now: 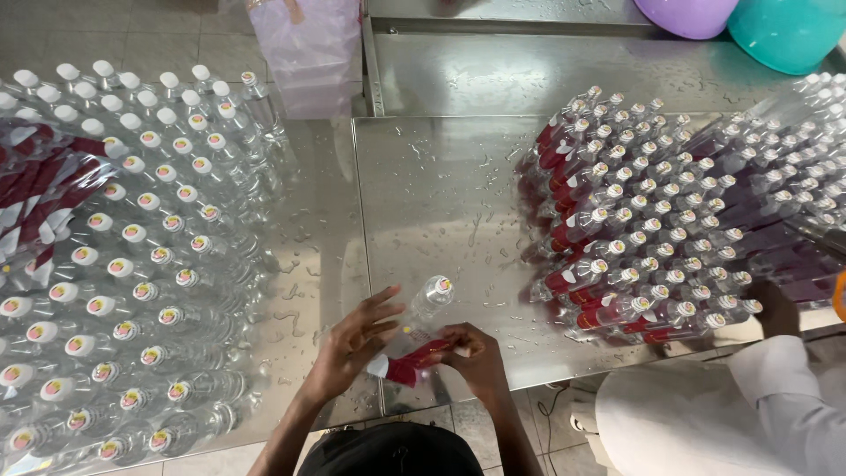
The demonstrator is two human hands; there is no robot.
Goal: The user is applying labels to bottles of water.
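With our left hand (352, 345) steadying the clear bottle (421, 316), our right hand (474, 351) should keep pinching the red label (407, 365) flat.

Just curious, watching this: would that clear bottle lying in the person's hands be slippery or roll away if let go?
Probably slippery: the metal table is dotted with water drops. The bottle is round and lies on its side, so it would likely roll. It looks filled, so fairly heavy.
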